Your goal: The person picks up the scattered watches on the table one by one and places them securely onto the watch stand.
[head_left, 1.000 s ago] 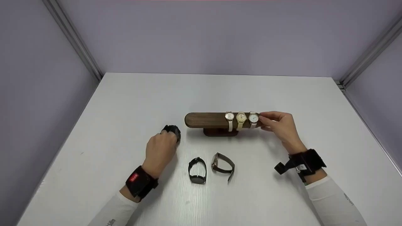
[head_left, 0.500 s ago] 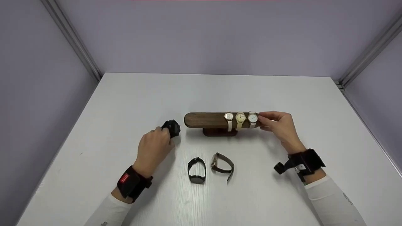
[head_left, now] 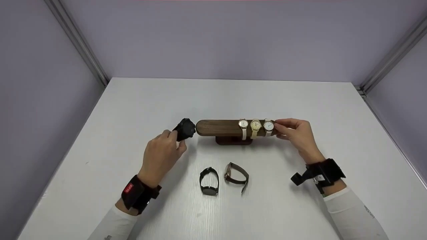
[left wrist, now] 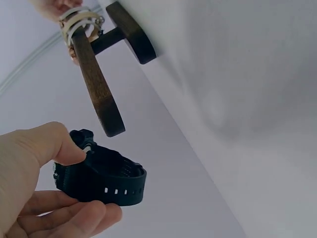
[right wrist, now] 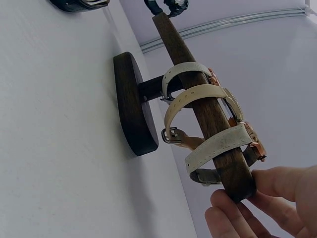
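Head view: left hand [head_left: 159, 156] held the black watch [head_left: 184, 129] off the tabletop [head_left: 133, 110], fingers curled round its strap, watch just beside the left end of the wooden bar [head_left: 217, 127]. Right hand [head_left: 297, 133] gripped the bar's right end, fingers pinched on it. Three pale-strapped watches [head_left: 256, 127] sat side by side on the right part of the bar. Two more watches lay on the tabletop in front of the stand: a dark one [head_left: 209, 180] and a brown-strapped one [head_left: 236, 173], just beside each other.

Left wrist view: thumb [left wrist: 54, 144] on top of the black watch [left wrist: 101, 176], other fingers [left wrist: 74, 218] under the strap. Bar tip [left wrist: 113, 124] close above the watch, not touching. Stand base [left wrist: 131, 32] on the tabletop.

Right wrist view: fingers [right wrist: 257, 208] wrapped the bar's near end [right wrist: 237, 178]. Three straps [right wrist: 198, 94] looped round the bar. Black watch [right wrist: 168, 5] visible at the far tip.
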